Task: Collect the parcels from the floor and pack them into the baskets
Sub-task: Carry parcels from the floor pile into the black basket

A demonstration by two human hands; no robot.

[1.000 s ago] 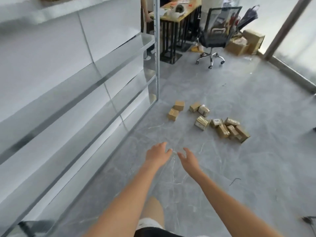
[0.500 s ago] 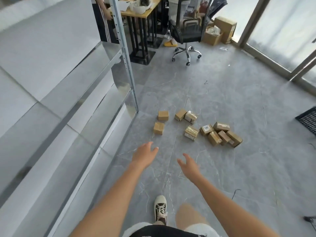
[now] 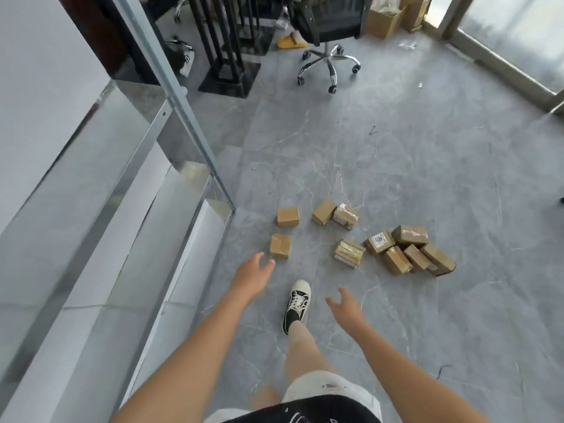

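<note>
A metal shelving rack (image 3: 91, 184) with pale boards filled the left side, its upright post (image 3: 183, 117) meeting the grey marbled floor (image 3: 396, 154) just left of the parcels. The left hand (image 3: 248, 277) reached forward over the floor with its grip open, fingers straight and spread, holding nothing; its fingertips were near the closest brown parcel (image 3: 280, 246) but apart from it. Directly beyond that box lay a second plain parcel (image 3: 287, 216). Below and between the two arms, a black and white sneaker (image 3: 296, 303) was planted on the floor. Further right, a plain parcel (image 3: 324, 210) lay touching a tape-wrapped parcel (image 3: 345, 216). Nearer the person sat another taped parcel (image 3: 349, 253) on its own. The right hand (image 3: 346, 306) hung over the floor to the right of the sneaker, its grip also open and empty, fingers loosely spread, well short of any box. To the right of it a tight cluster of parcels (image 3: 410, 253) rested together on the floor, one with a white printed label (image 3: 379, 239) facing up. No basket could be made out. At the top, an office chair (image 3: 328, 41) on a wheeled base stood beside black frame legs (image 3: 229, 50), with a yellow slipper (image 3: 291, 42) between them and open cardboard cartons (image 3: 386, 18) by the glass door (image 3: 512, 35).
</note>
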